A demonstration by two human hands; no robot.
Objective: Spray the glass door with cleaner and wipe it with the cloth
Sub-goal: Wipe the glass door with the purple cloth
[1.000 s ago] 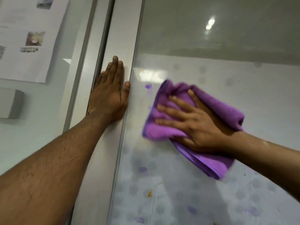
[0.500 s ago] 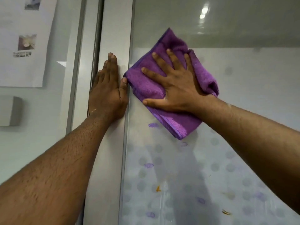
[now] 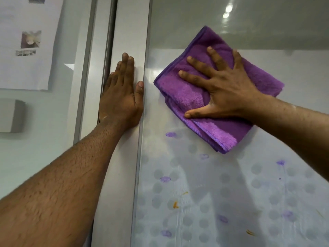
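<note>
A folded purple cloth point(image 3: 179, 91) lies flat against the glass door point(image 3: 222, 184). My right hand point(image 3: 220, 88) presses on the cloth with spread fingers, in the upper middle of the pane. My left hand point(image 3: 122, 97) rests flat, fingers together, on the grey metal door frame point(image 3: 121, 175) just left of the glass. The lower glass carries a pattern of grey dots with purple and orange smudges point(image 3: 175, 205). No spray bottle is in view.
Left of the frame is a second pane with a paper sheet point(image 3: 26, 41) bearing small pictures. A grey box point(image 3: 11, 115) sits below it. A ceiling light reflects at the top of the glass point(image 3: 227, 10).
My right hand swept the cloth up and left to the frame edge, then slid it right along the glass. My left hand stayed on the frame.
</note>
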